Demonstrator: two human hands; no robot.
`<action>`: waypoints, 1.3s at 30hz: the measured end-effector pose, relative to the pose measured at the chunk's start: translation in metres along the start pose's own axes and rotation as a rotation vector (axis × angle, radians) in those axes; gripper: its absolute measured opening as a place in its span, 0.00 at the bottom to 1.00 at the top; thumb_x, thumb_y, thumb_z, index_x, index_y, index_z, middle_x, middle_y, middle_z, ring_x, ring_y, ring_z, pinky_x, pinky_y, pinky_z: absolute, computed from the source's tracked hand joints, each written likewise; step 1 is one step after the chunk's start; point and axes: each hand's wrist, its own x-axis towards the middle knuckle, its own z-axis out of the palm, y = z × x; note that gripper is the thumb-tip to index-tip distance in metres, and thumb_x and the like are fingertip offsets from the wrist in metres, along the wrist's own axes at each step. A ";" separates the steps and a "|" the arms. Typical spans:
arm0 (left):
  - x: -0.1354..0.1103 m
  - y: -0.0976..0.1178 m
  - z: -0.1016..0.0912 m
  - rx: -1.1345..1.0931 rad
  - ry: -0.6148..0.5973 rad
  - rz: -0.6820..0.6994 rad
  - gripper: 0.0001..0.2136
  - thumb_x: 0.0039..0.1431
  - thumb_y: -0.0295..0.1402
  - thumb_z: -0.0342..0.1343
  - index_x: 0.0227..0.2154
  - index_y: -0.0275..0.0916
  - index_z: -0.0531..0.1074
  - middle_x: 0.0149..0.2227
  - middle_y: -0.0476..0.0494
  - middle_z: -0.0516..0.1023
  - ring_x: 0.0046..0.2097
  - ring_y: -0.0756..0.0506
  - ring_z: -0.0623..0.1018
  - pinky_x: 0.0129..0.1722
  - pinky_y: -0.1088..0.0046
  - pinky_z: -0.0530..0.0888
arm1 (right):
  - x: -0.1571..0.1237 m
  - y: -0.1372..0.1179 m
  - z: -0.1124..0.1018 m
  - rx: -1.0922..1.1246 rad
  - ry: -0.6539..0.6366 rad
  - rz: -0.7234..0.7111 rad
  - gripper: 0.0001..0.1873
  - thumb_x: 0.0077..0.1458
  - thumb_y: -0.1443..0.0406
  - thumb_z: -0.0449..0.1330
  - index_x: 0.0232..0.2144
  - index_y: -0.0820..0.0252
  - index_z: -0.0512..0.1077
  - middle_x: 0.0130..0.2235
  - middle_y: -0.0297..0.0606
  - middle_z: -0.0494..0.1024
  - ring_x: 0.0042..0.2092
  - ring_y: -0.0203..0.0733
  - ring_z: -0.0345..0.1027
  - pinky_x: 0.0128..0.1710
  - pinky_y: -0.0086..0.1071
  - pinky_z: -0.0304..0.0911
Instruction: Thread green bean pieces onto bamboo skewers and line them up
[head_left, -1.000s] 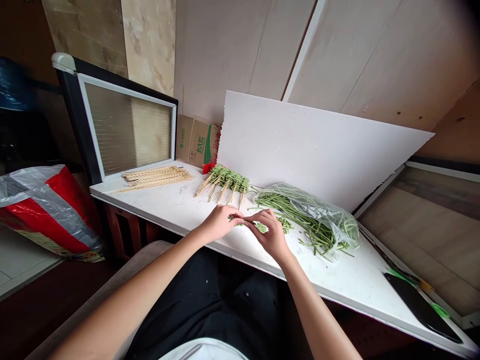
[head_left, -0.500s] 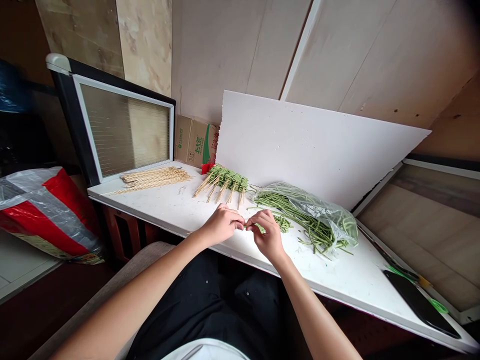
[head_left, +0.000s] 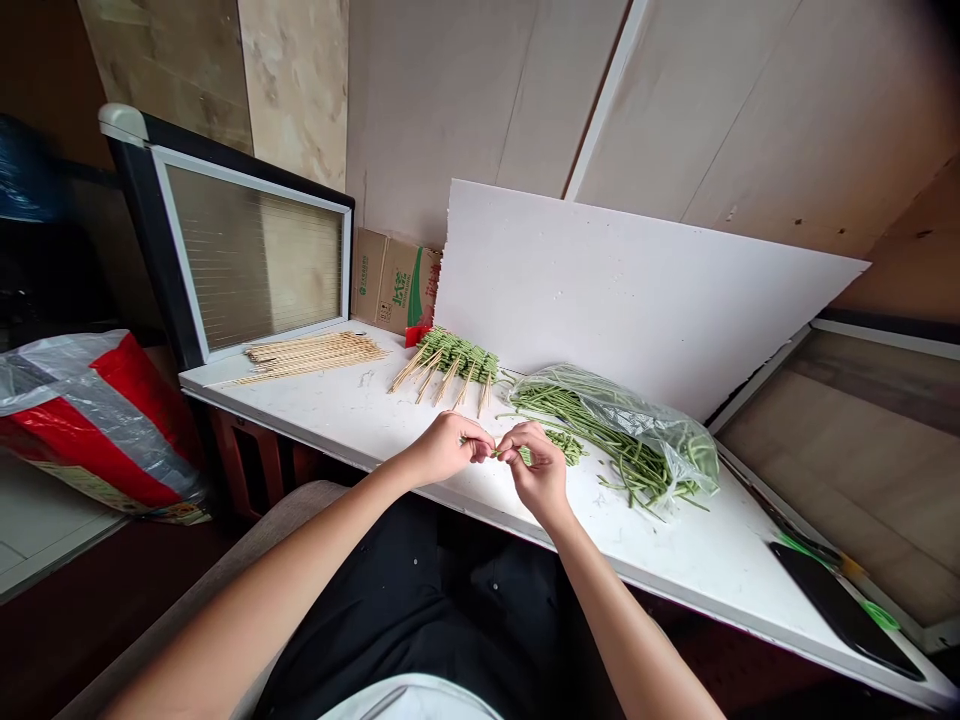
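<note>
My left hand [head_left: 442, 447] and my right hand [head_left: 536, 468] meet above the near edge of the white table [head_left: 352, 410]. Both pinch a thin green bean stem [head_left: 491, 452] that runs between their fingertips. Just behind my right hand lies a small heap of cut bean pieces [head_left: 562, 443]. A clear plastic bag of long green beans [head_left: 622, 430] lies to the right of it. Finished bean skewers [head_left: 450, 362] lie in a row further back. A pile of bare bamboo sticks [head_left: 315, 354] sits at the far left of the table.
A white board [head_left: 637, 290] leans against the wall behind the table. A cardboard box [head_left: 394, 283] stands in the corner beside a framed glass panel [head_left: 247, 255]. A black phone [head_left: 840, 610] lies at the right end. A red and clear plastic bag [head_left: 90, 420] sits at the left.
Both hands stayed in place at the table edge. The fingertips drew closer together and worked along the bean stem. My right hand's fingers curled in more.
</note>
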 end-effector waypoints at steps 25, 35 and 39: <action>-0.002 -0.031 -0.008 0.298 -0.021 -0.047 0.14 0.59 0.19 0.60 0.45 0.38 0.81 0.42 0.41 0.85 0.42 0.44 0.85 0.43 0.70 0.79 | -0.009 0.085 -0.052 -0.484 -0.341 0.339 0.16 0.59 0.49 0.67 0.36 0.55 0.84 0.38 0.45 0.84 0.44 0.55 0.72 0.45 0.44 0.65; -0.004 -0.018 0.011 0.543 0.005 0.300 0.11 0.63 0.21 0.60 0.46 0.40 0.78 0.38 0.45 0.85 0.41 0.43 0.82 0.47 0.67 0.74 | 0.006 0.014 -0.013 -0.127 -0.362 0.306 0.25 0.64 0.44 0.61 0.32 0.56 0.82 0.34 0.41 0.85 0.34 0.44 0.75 0.32 0.34 0.64; -0.004 -0.016 0.010 0.552 -0.004 0.254 0.10 0.66 0.23 0.58 0.45 0.41 0.79 0.39 0.44 0.85 0.42 0.42 0.82 0.47 0.66 0.73 | 0.004 0.010 -0.011 -0.102 -0.368 0.286 0.21 0.65 0.46 0.62 0.33 0.54 0.83 0.35 0.40 0.85 0.35 0.43 0.75 0.33 0.35 0.65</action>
